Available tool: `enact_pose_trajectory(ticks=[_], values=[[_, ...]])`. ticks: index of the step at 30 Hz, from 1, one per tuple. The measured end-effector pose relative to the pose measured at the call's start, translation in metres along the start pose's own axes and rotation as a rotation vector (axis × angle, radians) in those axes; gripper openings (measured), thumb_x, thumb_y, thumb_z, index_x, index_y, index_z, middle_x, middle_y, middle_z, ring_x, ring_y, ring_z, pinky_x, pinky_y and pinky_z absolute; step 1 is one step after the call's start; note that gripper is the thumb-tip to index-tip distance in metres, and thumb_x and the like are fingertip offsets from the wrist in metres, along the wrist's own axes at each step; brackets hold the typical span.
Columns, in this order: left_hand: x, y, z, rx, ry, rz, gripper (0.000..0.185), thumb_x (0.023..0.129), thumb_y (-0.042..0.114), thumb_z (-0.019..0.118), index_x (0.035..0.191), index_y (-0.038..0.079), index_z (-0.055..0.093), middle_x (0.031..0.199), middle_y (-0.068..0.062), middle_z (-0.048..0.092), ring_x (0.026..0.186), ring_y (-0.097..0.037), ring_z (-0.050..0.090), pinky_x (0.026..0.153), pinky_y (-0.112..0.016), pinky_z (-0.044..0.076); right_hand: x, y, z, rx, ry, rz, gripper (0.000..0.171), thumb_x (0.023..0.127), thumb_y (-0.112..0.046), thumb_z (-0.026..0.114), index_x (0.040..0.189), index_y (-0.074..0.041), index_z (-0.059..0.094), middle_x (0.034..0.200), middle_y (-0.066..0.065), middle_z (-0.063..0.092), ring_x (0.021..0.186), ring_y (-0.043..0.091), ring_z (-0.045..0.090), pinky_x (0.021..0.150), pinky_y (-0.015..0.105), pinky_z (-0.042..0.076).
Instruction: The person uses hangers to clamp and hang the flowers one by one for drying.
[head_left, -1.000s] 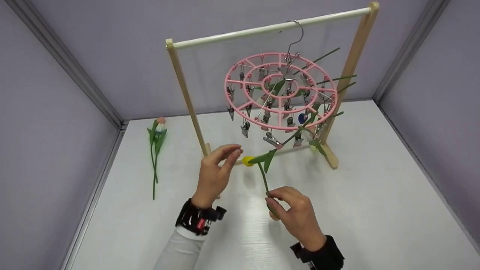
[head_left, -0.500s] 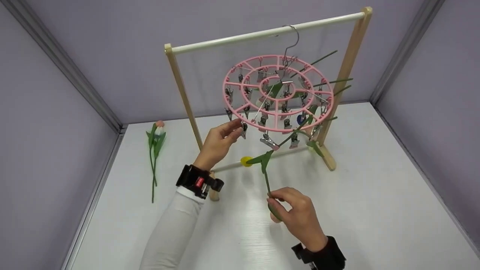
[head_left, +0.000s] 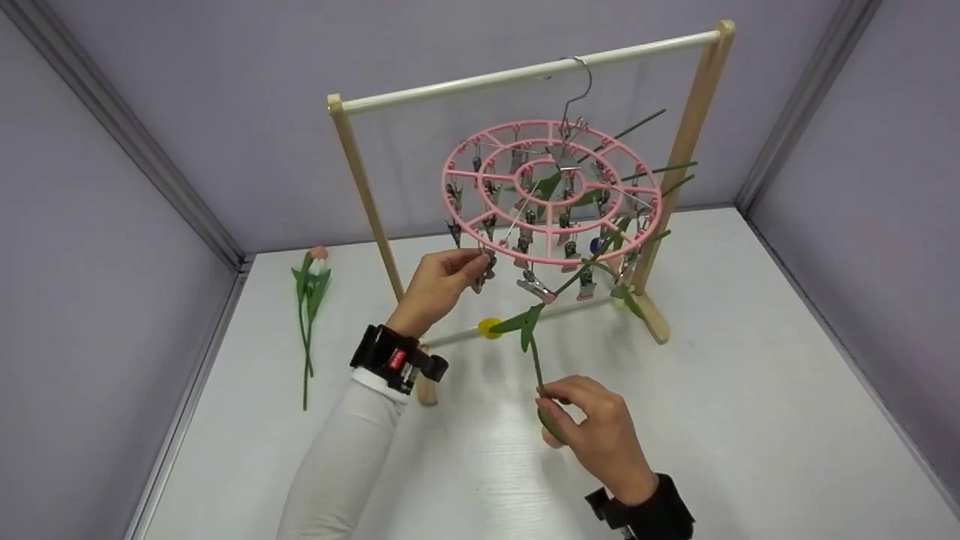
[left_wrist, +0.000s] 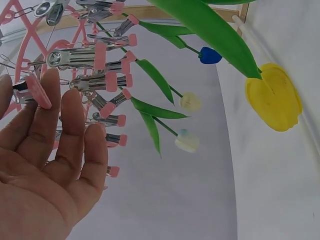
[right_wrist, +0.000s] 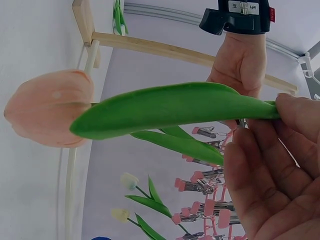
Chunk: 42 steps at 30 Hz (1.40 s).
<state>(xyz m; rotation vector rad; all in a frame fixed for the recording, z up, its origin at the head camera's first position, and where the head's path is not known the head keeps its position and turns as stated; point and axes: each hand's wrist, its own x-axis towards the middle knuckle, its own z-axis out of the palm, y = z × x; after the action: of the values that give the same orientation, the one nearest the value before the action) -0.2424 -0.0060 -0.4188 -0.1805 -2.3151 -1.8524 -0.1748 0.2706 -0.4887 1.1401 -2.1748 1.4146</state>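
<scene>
My left hand (head_left: pixel 442 285) pinches a metal clip with pink tips (left_wrist: pixel 36 91) at the front left rim of a round pink clip hanger (head_left: pixel 551 261). In my right hand (head_left: pixel 600 427), thumb and fingers pinch a peach tulip (right_wrist: pixel 50 107) by its green stem, near the leaf (right_wrist: pixel 165 111); the bloom points down and the stem rises toward the hanger. A yellow tulip (head_left: pixel 491 328) hangs head-down from a front clip, just above and left of that stem. A blue tulip (left_wrist: pixel 209 55) and white tulips (left_wrist: pixel 186 141) hang from other clips.
The hanger hooks over the white rod of a wooden stand (head_left: pixel 694 142). Two more tulips (head_left: pixel 311 300), one peach and one white, lie on the white table (head_left: pixel 225 420) at the left. Grey-purple walls (head_left: pixel 97 165) enclose the table on three sides.
My left hand has moved up from beside the yellow tulip to the hanger's front left rim and now grips a clip there. The right hand keeps holding the peach tulip almost in place.
</scene>
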Motion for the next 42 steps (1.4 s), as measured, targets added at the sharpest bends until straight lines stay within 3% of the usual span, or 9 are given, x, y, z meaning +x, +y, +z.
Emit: enact_pose_trajectory(ticks=[8,16,23,31,37,42], values=[[0.007,0.012,0.002,-0.008,-0.074,-0.127,0.026,0.1,0.025,0.063,0.116,0.007,0.071,0.102,-0.012,0.07,0.089,-0.023,0.067,0.089,-0.033,0.053,-0.003,-0.002,-0.004,-0.002,0.023,-0.013,0.021,0.084,-0.004,0.078,0.101,-0.016,0.074,0.096,-0.01,0.069,0.086,0.009,0.065,0.072,0.029,0.056],[0.008,0.022,0.006,0.006,-0.125,-0.097,0.031,0.095,0.026,0.07,0.118,0.006,0.069,0.109,-0.008,0.071,0.096,-0.025,0.07,0.094,-0.037,0.05,-0.004,-0.001,-0.006,0.0,0.046,-0.032,0.023,0.083,-0.002,0.079,0.101,-0.016,0.074,0.095,-0.008,0.069,0.085,0.01,0.066,0.073,0.023,0.054],[0.006,0.035,0.013,0.005,-0.151,-0.062,0.028,0.091,0.027,0.074,0.114,0.01,0.073,0.106,-0.004,0.073,0.091,-0.026,0.071,0.093,-0.04,0.05,-0.004,0.001,-0.009,0.02,0.055,-0.021,0.023,0.084,-0.002,0.078,0.101,-0.017,0.074,0.096,-0.008,0.069,0.085,0.01,0.066,0.07,0.031,0.056],[-0.001,0.046,0.027,-0.021,-0.164,-0.051,0.029,0.091,0.024,0.075,0.114,0.006,0.072,0.108,-0.005,0.073,0.091,-0.027,0.069,0.09,-0.037,0.052,-0.008,0.003,-0.014,0.018,0.066,0.01,0.023,0.084,-0.002,0.079,0.101,-0.016,0.074,0.096,-0.008,0.069,0.085,0.01,0.066,0.074,0.019,0.053],[-0.007,0.046,0.035,0.003,-0.182,-0.033,0.032,0.091,0.031,0.074,0.115,0.009,0.072,0.106,-0.003,0.073,0.091,-0.023,0.068,0.076,-0.032,0.049,-0.01,0.006,-0.019,0.011,0.082,0.031,0.024,0.083,-0.002,0.079,0.102,-0.017,0.074,0.096,-0.009,0.069,0.084,0.009,0.066,0.074,0.018,0.052],[-0.011,0.042,0.041,-0.023,-0.203,-0.025,0.03,0.095,0.027,0.07,0.119,0.009,0.072,0.108,-0.004,0.073,0.093,-0.023,0.069,0.08,-0.035,0.054,-0.009,0.012,-0.021,0.026,0.104,0.023,0.027,0.081,0.002,0.079,0.101,-0.014,0.075,0.093,-0.005,0.07,0.081,0.012,0.066,0.073,0.018,0.052]])
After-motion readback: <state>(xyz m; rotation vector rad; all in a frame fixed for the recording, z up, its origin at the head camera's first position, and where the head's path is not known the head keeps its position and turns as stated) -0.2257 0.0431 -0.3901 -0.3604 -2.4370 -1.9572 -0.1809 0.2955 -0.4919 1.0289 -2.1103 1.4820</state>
